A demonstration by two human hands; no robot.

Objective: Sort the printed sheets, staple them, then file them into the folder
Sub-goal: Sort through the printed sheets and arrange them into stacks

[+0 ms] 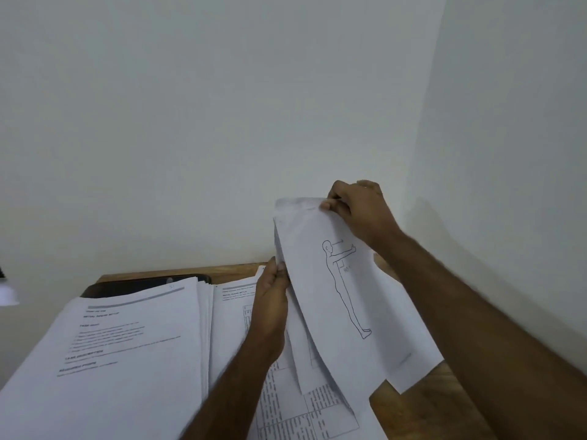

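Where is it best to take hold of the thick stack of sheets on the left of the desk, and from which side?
Probably by its long right edge, coming in from the right. The thick stack lies flat, and its fanned sheet edges there stand above the table sheet, giving fingers room to slip under. The left hand is nearest, but grips the lifted sheets.

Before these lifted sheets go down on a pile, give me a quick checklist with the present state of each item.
1. Right hand pinches the top corner of the white sheet with the standing-figure line drawing: ok.
2. Left hand grips the bundle's left edge: ok.
3. Held sheets squared: not ok, they fan apart below.
4. Tall stack of printed white sheets in reach at left: ok.
5. Stapler in view: not ok.
6. Dark flat object behind the stack is the folder: cannot tell.
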